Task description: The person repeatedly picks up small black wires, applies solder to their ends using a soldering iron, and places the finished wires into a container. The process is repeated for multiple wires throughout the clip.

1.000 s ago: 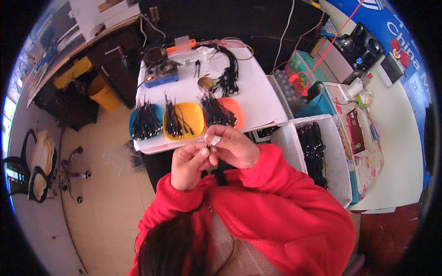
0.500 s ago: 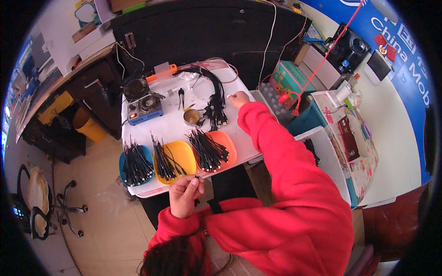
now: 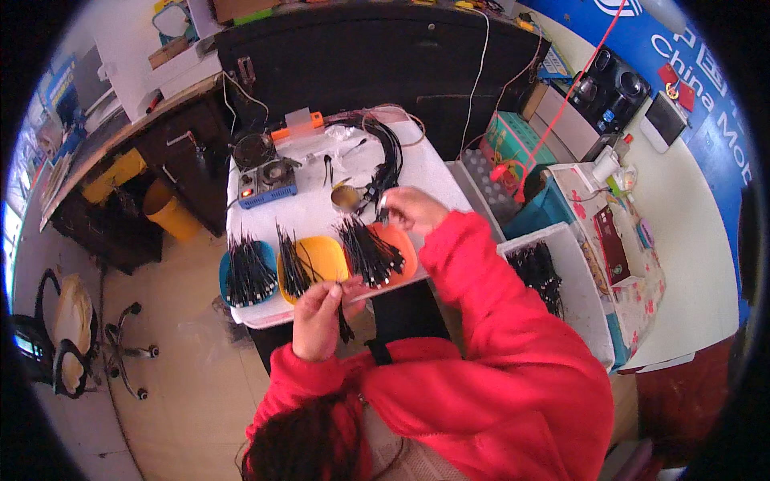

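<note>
My left hand point(image 3: 318, 319) is closed in a pinch on a short black cable point(image 3: 346, 327), which dangles below the fingers; its upper tip shows just above the thumb. Over the orange tray point(image 3: 407, 247), my right hand point(image 3: 415, 211) has its fingers pinched together, with a small whitish bit at the fingertips, too small to name. Left of that tray stand a yellow tray point(image 3: 331, 255) and a blue tray point(image 3: 225, 275). Black cables with bare thin wire ends and pale plugs lie in all three. A larger bundle of black cables point(image 3: 392, 152) curves across the table behind my right hand.
A blue heating device point(image 3: 269, 196) with a lit red light stands at the table's back left. Near it are a round tin point(image 3: 346, 199), small black cutters point(image 3: 328, 169) and an orange tool point(image 3: 297, 124). On the right, a white bin point(image 3: 584, 321) holds more black cables.
My right hand has come back toward me, from the table's right edge to over the orange tray. My left hand stays near the trays with the cable. The whole view has shifted slightly.
</note>
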A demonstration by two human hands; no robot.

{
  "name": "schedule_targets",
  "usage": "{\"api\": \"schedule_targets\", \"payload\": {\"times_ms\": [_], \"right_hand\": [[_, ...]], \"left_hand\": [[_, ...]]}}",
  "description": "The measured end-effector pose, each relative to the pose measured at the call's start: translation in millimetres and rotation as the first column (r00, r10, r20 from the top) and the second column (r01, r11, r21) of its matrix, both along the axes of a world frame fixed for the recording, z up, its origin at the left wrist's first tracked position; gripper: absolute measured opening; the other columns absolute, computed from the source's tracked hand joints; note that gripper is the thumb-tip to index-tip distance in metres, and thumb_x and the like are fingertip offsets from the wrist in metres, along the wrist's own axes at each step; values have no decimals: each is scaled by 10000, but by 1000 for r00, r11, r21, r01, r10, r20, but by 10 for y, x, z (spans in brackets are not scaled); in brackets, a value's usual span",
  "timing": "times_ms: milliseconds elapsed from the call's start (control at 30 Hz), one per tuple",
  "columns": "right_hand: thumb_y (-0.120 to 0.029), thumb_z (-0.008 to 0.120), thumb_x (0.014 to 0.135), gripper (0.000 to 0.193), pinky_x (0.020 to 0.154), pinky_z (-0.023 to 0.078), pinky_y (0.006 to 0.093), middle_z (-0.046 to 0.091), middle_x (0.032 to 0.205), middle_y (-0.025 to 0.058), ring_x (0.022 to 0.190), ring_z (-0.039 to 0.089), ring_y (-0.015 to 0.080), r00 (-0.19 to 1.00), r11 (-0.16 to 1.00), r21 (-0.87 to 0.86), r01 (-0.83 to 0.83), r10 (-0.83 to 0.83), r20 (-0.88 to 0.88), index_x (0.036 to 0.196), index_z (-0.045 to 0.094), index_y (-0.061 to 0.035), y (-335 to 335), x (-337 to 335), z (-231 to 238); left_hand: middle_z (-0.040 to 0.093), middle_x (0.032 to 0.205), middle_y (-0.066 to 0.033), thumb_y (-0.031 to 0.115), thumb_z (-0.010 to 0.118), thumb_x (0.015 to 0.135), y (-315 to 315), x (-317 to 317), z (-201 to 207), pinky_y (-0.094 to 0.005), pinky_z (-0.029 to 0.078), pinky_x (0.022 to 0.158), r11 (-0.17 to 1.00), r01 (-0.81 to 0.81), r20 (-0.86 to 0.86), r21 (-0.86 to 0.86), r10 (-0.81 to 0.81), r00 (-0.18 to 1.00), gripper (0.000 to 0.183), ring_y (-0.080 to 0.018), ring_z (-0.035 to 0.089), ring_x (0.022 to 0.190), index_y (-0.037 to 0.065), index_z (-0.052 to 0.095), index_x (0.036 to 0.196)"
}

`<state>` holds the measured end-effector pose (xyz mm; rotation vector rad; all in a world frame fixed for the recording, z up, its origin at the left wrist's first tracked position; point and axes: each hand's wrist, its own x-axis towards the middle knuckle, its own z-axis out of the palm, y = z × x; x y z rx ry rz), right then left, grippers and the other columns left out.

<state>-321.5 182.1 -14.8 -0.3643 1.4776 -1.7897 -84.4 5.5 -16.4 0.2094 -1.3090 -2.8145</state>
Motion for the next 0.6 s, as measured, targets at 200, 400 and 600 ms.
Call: {"api": "schedule_targets", "payload": {"times_ms": [200,400,600], "right_hand": [[-148,643,744,198,521,421,341,513,592,89,532,521,188,639,991,131,27,83,-764,685,519,-5,-80,1843,168],[-181,630,728,186,657,447,433,567,737,156,733,561,355,360,917,379,121,315,-878,721,529,-25,-145,2288,-272],[-226,638,784,213,686,472,395,598,764,117,735,589,268,360,864,499,-67,487,-796,826,585,-23,-287,2121,-550]], "left_hand": [[617,1134,-159,96,431,985,-5,-229,102,-383,520,858,982,170,-61,84,-166,984,156,-274,629,998,23,557,928],[630,1118,-129,122,464,980,-75,-163,610,-263,524,715,974,-57,-277,-219,-6,961,169,-117,608,747,2,573,931],[555,838,-65,59,408,984,-96,300,796,-238,402,618,871,-343,-508,-352,130,851,168,-81,429,604,-29,541,930]]}}
